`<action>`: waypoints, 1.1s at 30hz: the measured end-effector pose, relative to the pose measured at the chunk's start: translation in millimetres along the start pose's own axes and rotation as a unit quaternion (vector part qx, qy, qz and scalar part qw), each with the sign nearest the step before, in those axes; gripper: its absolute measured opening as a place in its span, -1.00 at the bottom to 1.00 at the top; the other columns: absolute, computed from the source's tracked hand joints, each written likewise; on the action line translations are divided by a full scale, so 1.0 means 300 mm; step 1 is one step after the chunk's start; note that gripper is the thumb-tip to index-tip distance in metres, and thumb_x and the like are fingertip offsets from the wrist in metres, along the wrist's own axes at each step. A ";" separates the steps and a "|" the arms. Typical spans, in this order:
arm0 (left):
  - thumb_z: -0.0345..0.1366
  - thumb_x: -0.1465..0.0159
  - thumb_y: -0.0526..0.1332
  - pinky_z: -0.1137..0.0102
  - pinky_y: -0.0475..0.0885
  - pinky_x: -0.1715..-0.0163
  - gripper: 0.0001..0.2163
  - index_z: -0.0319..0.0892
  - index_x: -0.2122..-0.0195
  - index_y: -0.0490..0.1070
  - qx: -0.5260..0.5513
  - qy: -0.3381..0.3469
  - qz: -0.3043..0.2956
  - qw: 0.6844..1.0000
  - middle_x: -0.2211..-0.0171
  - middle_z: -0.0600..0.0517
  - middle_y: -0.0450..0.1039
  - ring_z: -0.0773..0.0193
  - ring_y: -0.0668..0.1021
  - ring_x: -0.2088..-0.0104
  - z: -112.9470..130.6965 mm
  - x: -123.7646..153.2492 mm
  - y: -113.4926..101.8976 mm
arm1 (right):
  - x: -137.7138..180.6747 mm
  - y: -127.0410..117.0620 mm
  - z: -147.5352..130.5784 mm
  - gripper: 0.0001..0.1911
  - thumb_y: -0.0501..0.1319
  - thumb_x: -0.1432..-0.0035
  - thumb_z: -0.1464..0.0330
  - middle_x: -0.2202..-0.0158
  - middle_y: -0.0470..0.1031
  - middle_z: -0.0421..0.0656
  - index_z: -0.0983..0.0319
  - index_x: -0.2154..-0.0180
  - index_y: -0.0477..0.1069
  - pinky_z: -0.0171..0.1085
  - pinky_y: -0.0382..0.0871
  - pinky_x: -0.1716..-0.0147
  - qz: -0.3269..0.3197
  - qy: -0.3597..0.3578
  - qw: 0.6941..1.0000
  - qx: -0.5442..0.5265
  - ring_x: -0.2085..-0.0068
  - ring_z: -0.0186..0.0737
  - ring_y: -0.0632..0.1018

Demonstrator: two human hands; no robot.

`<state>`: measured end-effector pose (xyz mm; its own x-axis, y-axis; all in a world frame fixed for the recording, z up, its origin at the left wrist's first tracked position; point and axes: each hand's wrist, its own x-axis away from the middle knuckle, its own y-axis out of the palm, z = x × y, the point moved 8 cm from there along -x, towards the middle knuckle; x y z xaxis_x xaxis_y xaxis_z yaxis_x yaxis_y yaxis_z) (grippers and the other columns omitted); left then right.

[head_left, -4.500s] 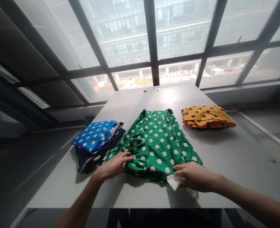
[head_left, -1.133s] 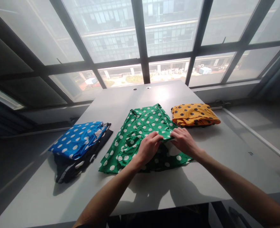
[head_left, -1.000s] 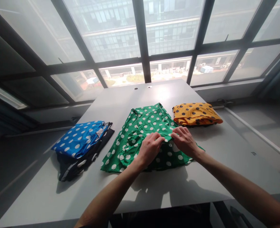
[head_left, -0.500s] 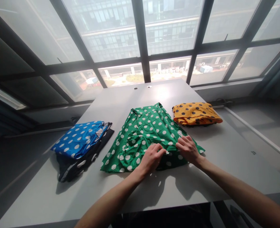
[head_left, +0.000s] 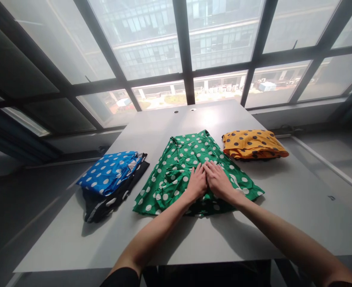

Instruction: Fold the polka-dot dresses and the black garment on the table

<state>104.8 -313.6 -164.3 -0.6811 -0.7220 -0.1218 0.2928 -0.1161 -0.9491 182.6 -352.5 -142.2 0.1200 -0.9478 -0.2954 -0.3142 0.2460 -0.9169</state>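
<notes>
A green garment with white polka dots lies spread on the grey table, its narrow end pointing away from me. My left hand and my right hand rest flat side by side on its middle, fingers stretched forward and touching each other. Neither hand grips any cloth.
A folded blue dotted garment lies on a black dotted one at the left. A folded orange garment with dark dots sits at the right. Large windows stand behind the table's far edge.
Half a second ago both hands pinched the cloth near its lower hem. They have let go, moved up to the garment's middle and now lie flat, pressed together.
</notes>
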 end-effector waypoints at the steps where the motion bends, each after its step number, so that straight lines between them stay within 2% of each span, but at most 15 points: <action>1: -0.36 -0.42 0.12 -0.17 0.04 -0.44 -0.40 -0.24 -0.49 0.14 -0.005 -0.005 -0.006 1.000 -0.49 -0.20 0.12 -0.11 0.12 -0.51 -0.012 -0.004 0.030 | -0.007 0.056 0.033 -0.40 -0.08 -0.47 0.38 -0.47 0.20 0.08 0.32 -0.44 0.23 0.13 0.07 -0.42 -0.021 0.012 1.000 0.013 -0.48 0.11 0.18; 3: -0.29 -0.44 0.12 -0.19 0.01 -0.45 -0.41 -0.17 -0.50 0.13 -0.003 -0.006 -0.005 1.000 -0.51 -0.13 0.10 -0.10 0.10 -0.51 -0.025 -0.001 0.068 | 0.001 0.136 0.098 -0.38 -0.09 -0.50 0.26 -0.50 0.14 0.05 0.30 -0.47 0.17 0.16 0.01 -0.44 -0.046 0.025 0.998 0.026 -0.51 0.10 0.12; 6: -0.25 -0.43 0.17 -0.18 -0.01 -0.45 -0.42 -0.10 -0.47 0.20 0.016 0.007 -0.001 1.000 -0.51 -0.09 0.10 -0.08 0.12 -0.51 -0.020 0.006 0.079 | 0.030 0.175 0.156 -0.35 -0.08 -0.51 0.18 -0.51 0.10 0.03 0.29 -0.49 0.13 0.13 -0.01 -0.45 -0.037 0.027 0.998 0.036 -0.52 0.07 0.11; 10: -0.23 -0.48 0.12 -0.12 0.02 -0.46 -0.54 -0.09 -0.39 0.32 0.035 -0.004 0.038 0.999 -0.48 -0.09 0.17 0.01 0.17 -0.49 -0.052 0.017 0.002 | 0.048 0.166 0.172 -0.37 -0.10 -0.51 0.21 -0.51 0.09 0.06 0.34 -0.45 0.21 0.13 -0.03 -0.46 -0.024 0.048 0.997 0.062 -0.52 0.08 0.11; 12: -0.18 -0.51 0.10 -0.17 -0.03 -0.46 -0.54 -0.06 -0.41 0.31 0.001 -0.020 0.050 0.999 -0.49 -0.08 0.16 -0.03 0.13 -0.50 -0.105 0.039 -0.049 | 0.050 0.160 0.173 -0.37 -0.11 -0.50 0.24 -0.52 0.06 0.06 0.36 -0.44 0.23 0.13 -0.05 -0.46 -0.028 0.058 0.995 0.075 -0.52 0.09 0.09; 14: -0.11 -0.51 0.10 -0.26 -0.05 -0.44 -0.50 -0.03 -0.44 0.27 -0.044 -0.059 0.037 0.997 -0.50 -0.08 0.12 -0.15 0.09 -0.51 -0.193 0.072 -0.081 | 0.051 0.158 0.176 -0.37 -0.09 -0.49 0.26 -0.53 0.04 0.05 0.36 -0.45 0.21 0.14 -0.06 -0.46 -0.038 0.061 0.994 0.080 -0.53 0.08 0.08; 17: -0.02 -0.51 0.09 -0.30 -0.03 -0.41 -0.46 0.00 -0.47 0.23 -0.084 -0.109 0.013 0.990 -0.51 -0.06 0.10 -0.24 0.09 -0.50 -0.328 0.123 -0.095 | 0.052 0.159 0.180 -0.35 -0.08 -0.47 0.25 -0.54 0.01 0.03 0.35 -0.47 0.17 0.14 -0.05 -0.46 -0.053 0.056 0.994 0.074 -0.53 0.07 0.07; 20: -0.02 -0.53 0.02 -0.24 -0.04 -0.44 -0.47 0.03 -0.48 0.21 -0.092 -0.104 0.024 0.990 -0.52 -0.01 0.08 -0.19 0.09 -0.51 -0.388 0.148 -0.095 | 0.051 0.162 0.183 -0.35 -0.08 -0.47 0.25 -0.54 0.01 0.03 0.34 -0.47 0.16 0.13 -0.06 -0.47 -0.056 0.053 0.994 0.072 -0.53 0.07 0.07; 23: -0.02 -0.53 0.00 -0.25 -0.04 -0.43 -0.47 0.03 -0.49 0.20 -0.090 -0.103 0.006 0.991 -0.52 -0.01 0.07 -0.20 0.10 -0.51 -0.385 0.150 -0.083 | 0.052 0.163 0.183 -0.36 -0.06 -0.47 0.24 -0.53 0.03 0.05 0.33 -0.46 0.18 0.11 -0.05 -0.46 -0.045 0.052 0.995 0.074 -0.53 0.05 0.08; 25: -0.03 -0.51 0.06 -0.34 -0.07 -0.40 -0.45 0.00 -0.49 0.20 -0.098 -0.112 -0.015 0.989 -0.52 -0.05 0.06 -0.28 0.09 -0.50 -0.360 0.147 -0.080 | 0.054 0.161 0.179 -0.37 -0.05 -0.48 0.23 -0.52 0.06 0.05 0.31 -0.46 0.19 0.10 -0.04 -0.46 -0.035 0.049 0.995 0.075 -0.52 0.05 0.11; 27: -0.06 -0.48 0.14 -0.40 -0.14 -0.39 -0.42 -0.04 -0.48 0.21 -0.114 -0.105 -0.008 0.988 -0.53 -0.11 0.03 -0.33 0.04 -0.51 -0.316 0.138 -0.090 | 0.056 0.154 0.174 -0.36 -0.04 -0.48 0.22 -0.53 0.04 0.06 0.29 -0.47 0.18 0.11 -0.04 -0.46 -0.024 0.047 0.995 0.079 -0.52 0.07 0.10; 30: -0.05 -0.48 0.15 -0.34 -0.15 -0.42 -0.41 0.01 -0.50 0.16 -0.114 -0.042 0.019 0.992 -0.54 -0.10 -0.01 -0.22 0.02 -0.52 -0.241 0.107 -0.094 | 0.057 0.144 0.164 -0.36 -0.02 -0.49 0.18 -0.55 -0.03 0.05 0.24 -0.48 0.17 0.17 -0.09 -0.46 -0.022 0.038 0.995 0.087 -0.54 0.11 0.02; 33: 0.03 -0.50 0.10 -0.28 -0.06 -0.43 -0.42 0.07 -0.50 0.15 -0.097 -0.019 0.007 0.995 -0.53 -0.07 0.04 -0.16 0.07 -0.52 -0.237 0.079 -0.061 | 0.055 0.150 0.160 -0.35 -0.04 -0.51 0.10 -0.55 -0.01 0.04 0.19 -0.48 0.16 0.20 -0.08 -0.45 -0.052 0.035 0.995 0.083 -0.54 0.12 0.02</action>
<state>35.7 -280.1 -170.4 -0.6507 -0.7484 -0.1287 0.1649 0.0263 -0.9860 215.6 -347.3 -201.0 0.0759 -0.9803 -0.1824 -0.1426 0.1704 -0.9750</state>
